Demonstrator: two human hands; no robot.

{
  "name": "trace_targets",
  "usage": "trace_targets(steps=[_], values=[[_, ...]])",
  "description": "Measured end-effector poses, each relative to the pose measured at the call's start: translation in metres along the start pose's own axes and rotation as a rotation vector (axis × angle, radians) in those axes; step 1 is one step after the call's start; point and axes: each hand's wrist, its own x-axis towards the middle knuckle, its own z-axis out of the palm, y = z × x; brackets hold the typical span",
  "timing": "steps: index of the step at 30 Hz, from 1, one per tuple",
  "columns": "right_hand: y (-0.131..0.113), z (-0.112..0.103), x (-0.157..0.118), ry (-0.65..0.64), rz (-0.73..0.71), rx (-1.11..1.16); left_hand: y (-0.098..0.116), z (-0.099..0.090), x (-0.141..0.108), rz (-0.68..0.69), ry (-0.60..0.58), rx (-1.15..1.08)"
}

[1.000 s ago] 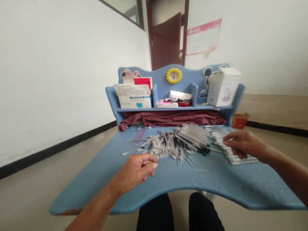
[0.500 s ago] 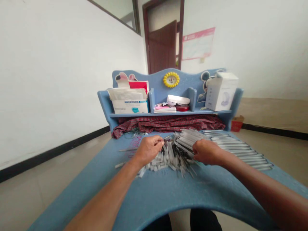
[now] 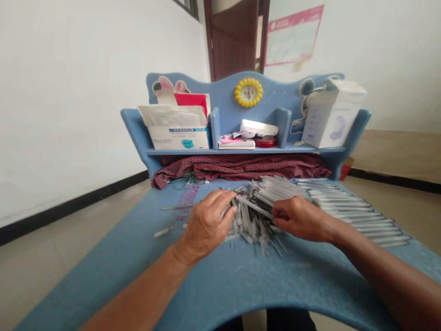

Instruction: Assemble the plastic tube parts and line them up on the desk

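Observation:
Above a pile of short whitish caps and thin dark sticks on the blue desk, my right hand is closed on one end of a pale tube. The tube points left, its other end near the fingertips of my left hand. My left hand has its thumb and fingers apart, over the left part of the pile; nothing shows clearly between them. Behind my right hand lies a bundle of pale tubes. Further right, silvery tubes with dark ends lie side by side.
A shelf at the desk's back holds a mask box, a white box, papers and a red round tin. Checked cloth lies beneath it. A loose cap is at the left.
My left hand's fingers have spread from a pinch. A tube now shows clearly between my hands. The view has moved closer and tipped down.

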Motion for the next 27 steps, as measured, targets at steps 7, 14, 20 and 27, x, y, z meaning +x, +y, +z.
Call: trace_targets(steps=[7, 14, 20, 27], values=[[-0.016, 0.006, -0.009, 0.087, -0.163, 0.079, 0.028, 0.005, -0.003, 0.274, -0.174, 0.153], [-0.008, 0.000, -0.010, 0.061, -0.142, 0.395, 0.027, 0.010, -0.009, 0.265, -0.255, 0.180], [0.008, -0.009, -0.009, -0.015, -0.039, 0.499, 0.021, 0.005, -0.007, 0.138, -0.160, 0.178], [0.008, 0.002, -0.004, -0.200, -0.095, -0.059, 0.010, 0.003, -0.006, -0.154, -0.119, 0.030]])
